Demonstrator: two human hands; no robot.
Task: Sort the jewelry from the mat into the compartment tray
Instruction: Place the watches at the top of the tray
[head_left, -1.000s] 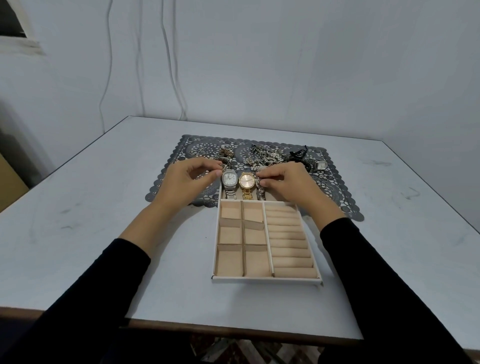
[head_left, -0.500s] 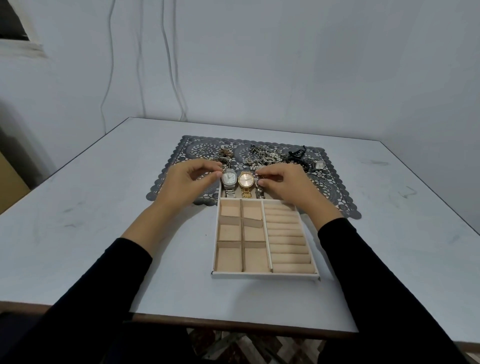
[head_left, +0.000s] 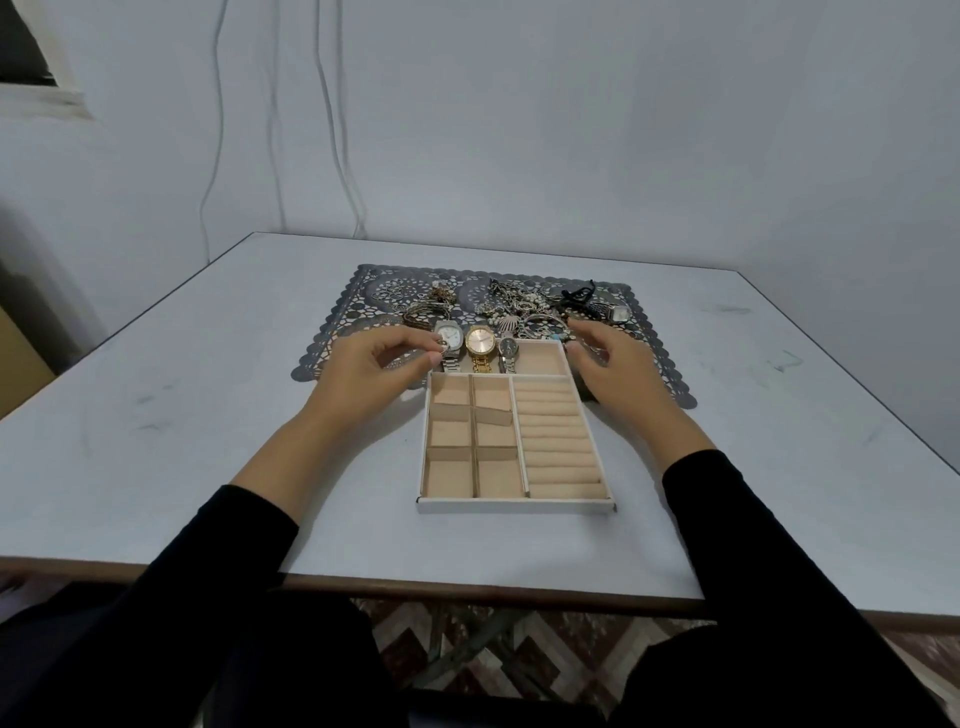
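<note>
Jewelry pile (head_left: 519, 307) sits on the lace mat (head_left: 374, 283), beyond the far edge of the compartment tray (head_left: 517, 505) and right of centre. Right hand (head_left: 618, 376) is the nearer one: it hovers at the tray's far right corner, fingers loosely bent and holding nothing, fingertips just short of the pile. Left hand (head_left: 363, 379) is at the far left corner, thumb and forefinger pinching a small piece (head_left: 440, 350), too small to identify, just beside the silver watch (head_left: 450, 335) in the far long compartment. Likely next: that piece drops into a square compartment, straight toward the person from the pinch; the ring rolls run crosswise on the tray's right half.
</note>
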